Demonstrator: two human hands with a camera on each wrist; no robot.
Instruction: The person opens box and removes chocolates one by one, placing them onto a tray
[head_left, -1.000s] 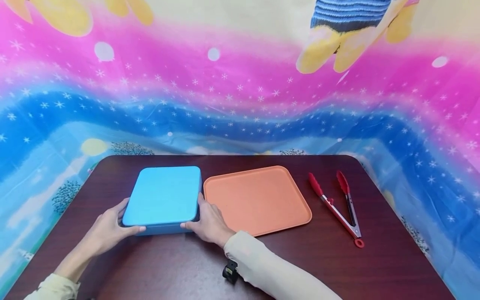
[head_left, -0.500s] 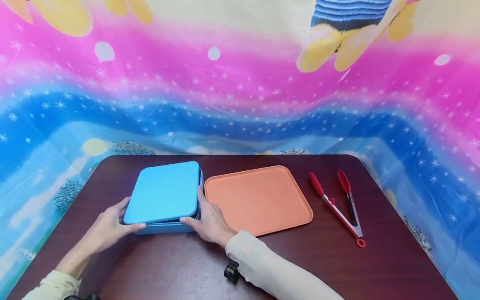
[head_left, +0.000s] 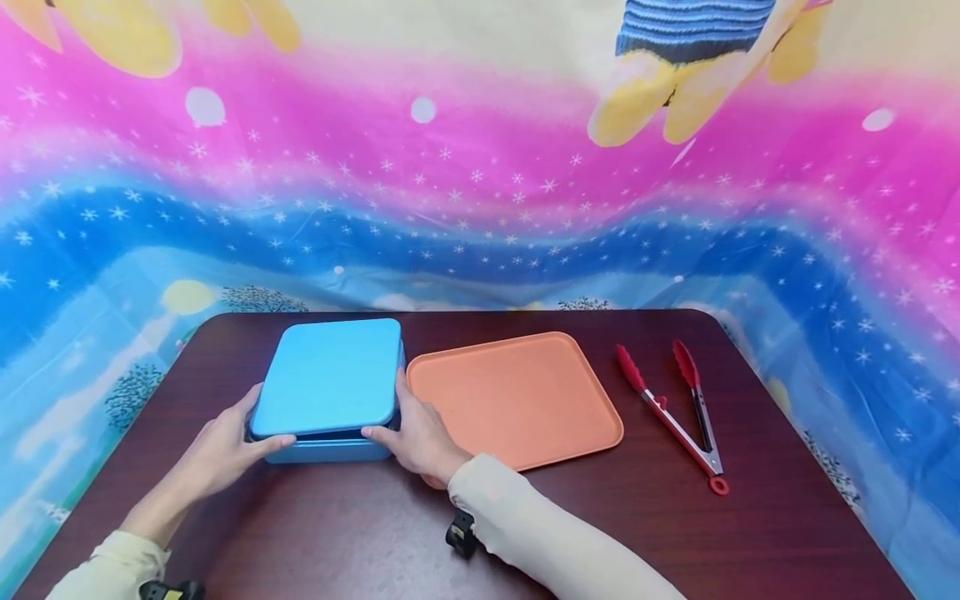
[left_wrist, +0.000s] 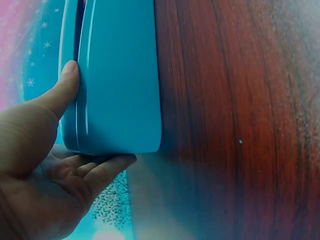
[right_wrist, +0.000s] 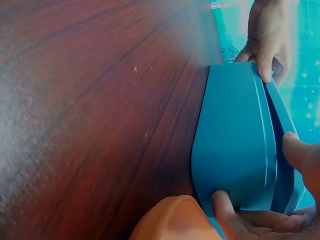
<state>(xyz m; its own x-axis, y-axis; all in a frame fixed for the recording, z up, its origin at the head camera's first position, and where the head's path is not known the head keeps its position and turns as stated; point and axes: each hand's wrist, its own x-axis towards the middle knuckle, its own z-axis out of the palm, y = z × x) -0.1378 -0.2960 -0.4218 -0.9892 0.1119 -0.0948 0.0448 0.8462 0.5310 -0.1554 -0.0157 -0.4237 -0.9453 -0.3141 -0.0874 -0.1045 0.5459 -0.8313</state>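
Standing close by, I see both bare hands on a blue box [head_left: 330, 451] at the left side of the dark wooden table [head_left: 337, 533]. Its lighter blue lid [head_left: 330, 375] sits askew: along the front there's a dark gap, wider toward the right end and nearly closing toward the left corner, so the lid is tipped rather than flat.

The left hand [head_left: 225, 446] grips the lid by its left front corner, thumb against the front edge, fingers tucked along the side and touching the box as well. The right hand [head_left: 423, 437] grasps the raised right end, thumb on the lid's front edge and fingers down the side, one fingertip low on the box's wall near the corner. What's inside the box I can't make out.

Just right of the box lies an orange tray [head_left: 517, 400], set slightly askew, its near left corner hidden behind the right hand. Farther right, apart from the tray, a pair of tongs [head_left: 678, 425] lies spread in a V, red tips pointing away and the red ring toward the person. Cream sleeves [head_left: 558, 529] cover both forearms, and a bright pink and blue cloth [head_left: 480, 200] hangs behind the table.
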